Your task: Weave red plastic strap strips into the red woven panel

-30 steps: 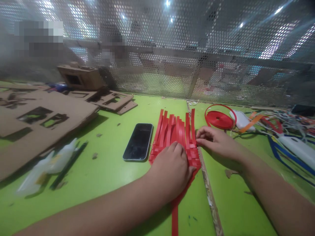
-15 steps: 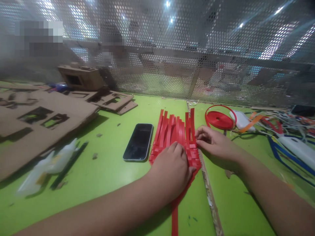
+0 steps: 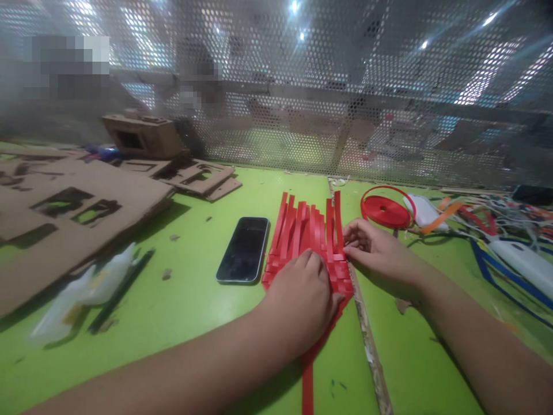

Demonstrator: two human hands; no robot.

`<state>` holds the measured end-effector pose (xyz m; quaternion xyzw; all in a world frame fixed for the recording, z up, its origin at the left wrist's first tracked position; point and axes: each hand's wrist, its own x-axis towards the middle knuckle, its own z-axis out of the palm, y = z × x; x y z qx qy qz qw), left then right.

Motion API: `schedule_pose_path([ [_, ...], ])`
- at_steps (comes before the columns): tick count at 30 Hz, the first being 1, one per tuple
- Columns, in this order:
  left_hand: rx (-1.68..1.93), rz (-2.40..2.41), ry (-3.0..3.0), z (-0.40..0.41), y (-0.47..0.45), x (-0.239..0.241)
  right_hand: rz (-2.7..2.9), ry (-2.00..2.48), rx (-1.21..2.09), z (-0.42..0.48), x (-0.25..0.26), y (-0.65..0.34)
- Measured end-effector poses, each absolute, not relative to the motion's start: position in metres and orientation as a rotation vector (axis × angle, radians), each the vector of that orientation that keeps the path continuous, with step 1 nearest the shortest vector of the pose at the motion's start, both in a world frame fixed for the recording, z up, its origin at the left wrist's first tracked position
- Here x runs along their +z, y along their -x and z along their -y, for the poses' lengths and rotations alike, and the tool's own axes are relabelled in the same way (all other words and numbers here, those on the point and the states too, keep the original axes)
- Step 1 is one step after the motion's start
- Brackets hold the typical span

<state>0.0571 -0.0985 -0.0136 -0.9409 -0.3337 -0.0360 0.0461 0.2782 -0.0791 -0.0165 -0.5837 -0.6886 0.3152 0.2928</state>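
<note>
A mat of woven red ribbon strips (image 3: 302, 230) lies on the green table (image 3: 194, 305), its loose ends fanning away from me. My left hand (image 3: 302, 300) lies flat on the near part of the mat, fingers together, pressing it down. My right hand (image 3: 375, 251) is at the mat's right edge, its fingertips pinched on the outer red strips. One long red strip (image 3: 307, 386) runs from under my left hand toward me.
A black phone (image 3: 243, 249) lies just left of the mat. A red ribbon roll (image 3: 386, 208), a white object and tangled coloured ribbons sit at the right. Cut cardboard sheets (image 3: 73, 207) and a white glue bottle (image 3: 82, 291) fill the left. A perforated metal screen stands behind.
My right hand has crept slightly left and up along the mat's right edge, fingers curling onto the strips. My left hand has stayed pressed in place.
</note>
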Motion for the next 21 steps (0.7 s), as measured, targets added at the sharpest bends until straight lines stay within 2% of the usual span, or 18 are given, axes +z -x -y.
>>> schedule_pose_path([
  [11, -0.088, 1.020, 2.882, 0.099, -0.057, -0.014, 1.818, 1.556, 0.853, 0.076, -0.013, -0.286],
  [17, -0.083, 1.022, 2.903, 0.097, -0.056, -0.016, 1.702, 1.738, 0.356, 0.068, -0.004, -0.306],
  [21, -0.091, 1.006, 2.890, 0.096, -0.056, -0.016, 1.805, 1.682, 0.422, 0.073, 0.001, -0.293],
])
